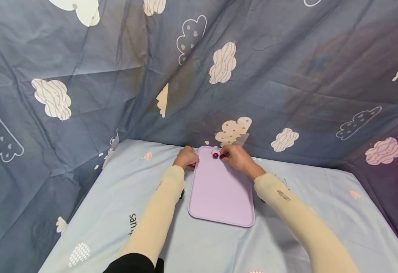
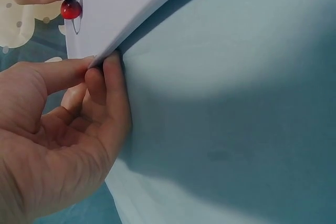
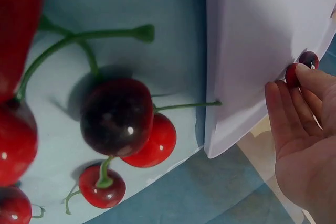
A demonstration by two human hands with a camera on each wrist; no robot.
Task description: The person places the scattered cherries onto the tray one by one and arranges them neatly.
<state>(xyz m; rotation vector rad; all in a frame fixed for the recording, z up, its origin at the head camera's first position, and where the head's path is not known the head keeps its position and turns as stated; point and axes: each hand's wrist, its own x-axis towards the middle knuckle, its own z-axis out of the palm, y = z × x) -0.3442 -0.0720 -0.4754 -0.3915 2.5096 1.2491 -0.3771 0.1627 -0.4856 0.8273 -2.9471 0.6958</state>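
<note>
A pale purple tray lies on the light blue cloth. With thumb and fingers, my left hand pinches the tray's edge near its far left corner; in the left wrist view that hand grips the rim from beside it. My right hand reaches over the tray's far end and pinches a dark red cherry between thumb and fingers. Just left of it, another cherry with a thin curved stem lies on the tray, close to the far rim; the left wrist view shows this second cherry too.
Several large-looking red cherries with green stems lie on the cloth right of the tray, mostly hidden by my right arm in the head view. A dark blue curtain with cloud prints hangs right behind the tray's far edge.
</note>
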